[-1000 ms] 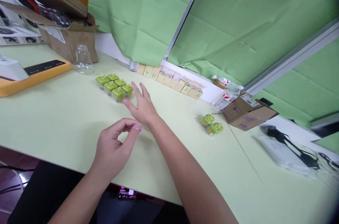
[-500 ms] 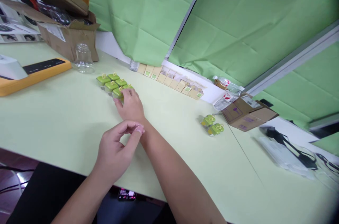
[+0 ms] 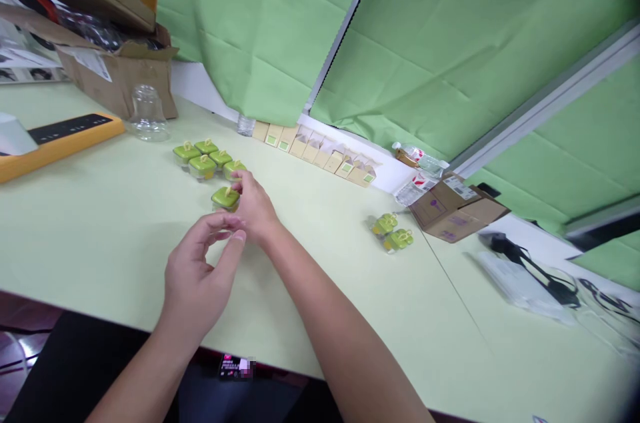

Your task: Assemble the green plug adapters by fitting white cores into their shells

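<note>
A small clear container with a green lid and a pale loop on top (image 3: 225, 197) stands apart from its group, tilted slightly. My right hand (image 3: 256, 208) has its fingers closed around the right side of it; the fingertips are partly hidden. Just in front, my left hand (image 3: 203, 270) is curved, thumb and fingertips close together with a gap, holding nothing that shows. Behind them sits a cluster of several matching green-lidded containers (image 3: 202, 166). More of the same kind (image 3: 399, 240) stand in a small group to the right.
Small beige cartons (image 3: 320, 150) line the table's back edge. At left are a yellow power strip (image 3: 65, 143), a clear jar (image 3: 149, 113) and an open cardboard box (image 3: 117, 80). A cardboard box (image 3: 453, 210), plastic bottle (image 3: 423, 158) and black cable item (image 3: 540, 270) lie at right.
My right hand has drawn one green-lidded container toward me, away from the cluster. The left hand has opened a little from a pinch, and the view has shifted slightly.
</note>
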`<state>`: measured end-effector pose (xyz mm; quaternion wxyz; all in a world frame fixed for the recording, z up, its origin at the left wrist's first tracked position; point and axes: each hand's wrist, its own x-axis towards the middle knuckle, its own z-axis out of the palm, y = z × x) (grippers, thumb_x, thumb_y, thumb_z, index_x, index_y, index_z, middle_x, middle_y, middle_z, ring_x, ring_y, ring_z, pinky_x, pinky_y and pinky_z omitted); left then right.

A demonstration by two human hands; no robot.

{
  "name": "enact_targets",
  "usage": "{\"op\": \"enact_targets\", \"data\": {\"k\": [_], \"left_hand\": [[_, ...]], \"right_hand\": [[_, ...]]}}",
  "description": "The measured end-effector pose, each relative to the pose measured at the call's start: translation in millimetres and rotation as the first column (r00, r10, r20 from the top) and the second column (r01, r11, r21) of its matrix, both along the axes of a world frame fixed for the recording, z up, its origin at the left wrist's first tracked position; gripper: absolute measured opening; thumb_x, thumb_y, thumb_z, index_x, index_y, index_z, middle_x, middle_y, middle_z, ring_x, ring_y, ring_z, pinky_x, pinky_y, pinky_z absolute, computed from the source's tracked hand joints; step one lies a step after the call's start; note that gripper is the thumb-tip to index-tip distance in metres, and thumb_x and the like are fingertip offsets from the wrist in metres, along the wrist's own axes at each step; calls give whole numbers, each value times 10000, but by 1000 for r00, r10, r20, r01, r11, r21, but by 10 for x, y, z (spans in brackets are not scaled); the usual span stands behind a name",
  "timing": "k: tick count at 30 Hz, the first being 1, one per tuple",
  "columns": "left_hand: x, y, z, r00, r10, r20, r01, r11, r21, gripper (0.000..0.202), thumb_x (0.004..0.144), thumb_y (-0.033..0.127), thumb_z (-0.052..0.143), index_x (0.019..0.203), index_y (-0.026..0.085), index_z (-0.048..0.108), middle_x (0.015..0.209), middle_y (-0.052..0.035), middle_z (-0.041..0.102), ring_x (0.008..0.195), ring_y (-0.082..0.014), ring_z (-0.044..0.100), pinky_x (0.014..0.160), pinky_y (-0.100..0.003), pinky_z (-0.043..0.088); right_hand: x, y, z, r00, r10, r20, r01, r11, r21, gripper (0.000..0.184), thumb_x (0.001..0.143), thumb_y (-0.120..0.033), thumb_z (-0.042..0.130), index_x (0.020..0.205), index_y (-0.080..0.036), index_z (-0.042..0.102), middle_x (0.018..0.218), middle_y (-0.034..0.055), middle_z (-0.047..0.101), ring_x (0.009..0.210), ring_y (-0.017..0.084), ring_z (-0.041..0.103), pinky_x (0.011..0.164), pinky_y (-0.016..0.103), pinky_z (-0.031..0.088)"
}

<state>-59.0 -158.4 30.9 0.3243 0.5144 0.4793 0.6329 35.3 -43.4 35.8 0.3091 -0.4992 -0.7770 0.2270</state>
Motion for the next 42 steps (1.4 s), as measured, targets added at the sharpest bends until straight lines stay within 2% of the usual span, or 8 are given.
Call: {"op": "enact_targets", "data": {"k": [6,9,12,16,23,28,37,42], "left_hand": [[7,13,-76,980,96,-175,-89,995,49,412,846,262,596,1253,279,536,1490,-78,451,1382,-270,472,1102,-441,472],[51,-10,-106,955,-89,-283,78,996,-50,619,841,235,576,1433,274,401,1489,-109,468,1348,-287,513,1053,-457,508],[117,-38,-110,863,-309,-399,256,949,-182,599,888,267,541,1468,260,392,1428,-109,553,1288,-286,571,1045,-462,509],[160,-47,-135,815,-344,-466,264,937,-230,591,919,317,516,1490,239,387,1460,-103,546,1321,-283,552,1079,-459,483],[129,-28,-203,773,-313,-553,220,948,-229,614,900,295,517,1495,217,392,1446,-104,559,1326,-291,545,1066,-456,490],[123,-15,-218,772,-306,-556,234,952,-199,610,875,266,531,1473,218,421,1439,-110,560,1325,-294,542,1078,-461,479],[146,-14,-89,806,-325,-495,265,945,-190,417,904,332,537,1312,251,522,1285,-74,638,1162,-262,627,942,-404,533],[131,-12,-97,790,-291,-540,221,956,-192,439,896,326,535,1329,255,514,1309,-65,636,1188,-273,616,972,-416,517]], "right_hand": [[470,-412,93,983,23,-180,-44,993,-112,464,657,-252,774,1106,-236,661,1153,54,602,948,182,632,903,362,538],[685,-659,137,933,8,-360,-84,977,-198,424,652,-188,757,1064,-230,669,1124,41,643,921,168,641,901,359,541],[810,-855,125,877,-14,-481,-118,963,-244,401,679,-204,777,1064,-253,676,1100,26,668,930,167,647,930,371,538],[850,-942,64,821,-64,-568,-108,958,-264,268,763,-348,785,1008,-257,723,1025,30,690,933,174,663,915,375,550],[936,-908,46,830,19,-558,-180,955,-236,244,793,-376,779,1004,-255,762,1106,53,681,1002,194,672,929,378,554],[956,-923,46,898,32,-438,-122,977,-178,176,864,-367,707,1004,-268,748,1046,43,687,986,186,664,878,359,555],[848,-1002,109,936,71,-346,-96,994,-56,97,932,-327,601,932,-246,656,1067,36,676,1015,174,641,894,346,535],[828,-978,95,846,-42,-532,-31,991,-128,194,947,-426,573,917,-235,577,1134,52,691,1022,183,652,942,378,537]]}}
